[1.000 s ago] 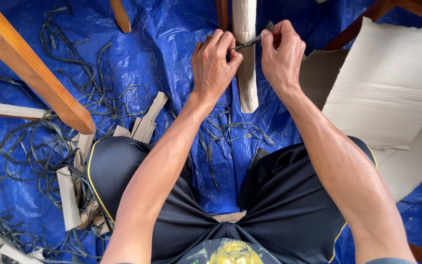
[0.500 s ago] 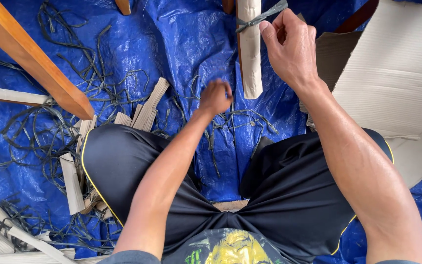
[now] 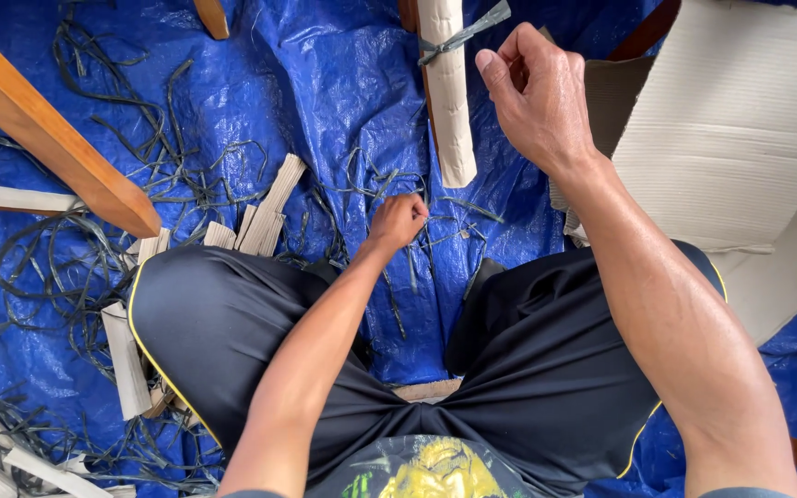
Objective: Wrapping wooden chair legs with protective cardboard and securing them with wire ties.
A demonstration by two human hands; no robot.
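Reaching below the pale cardboard-wrapped wooden leg [image 3: 447, 101], the left hand [image 3: 397, 221] is pinching dark plastic strips [image 3: 417, 242] on the blue tarpaulin [image 3: 325, 83]; the right hand [image 3: 532, 92] is hovering curled beside it, apparently empty. Judging so, the unheld grey tie [image 3: 461, 35] risks loosening.

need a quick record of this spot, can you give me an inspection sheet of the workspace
surface: crumpled blue tarp on the ground, the person's legs in black shorts over it
job's things: cardboard-wrapped post standing on the tarp, a dark strap tied round it
clutter: loose dark strips all over, a bunch between the knees; cardboard offcuts left, big cardboard sheet right
grippers: left hand down in the strips, fingers closed on some; right hand raised beside the post, curled, hold unclear
cables: nothing seen
surroundings: wooden leg at left, other wooden parts at the edges
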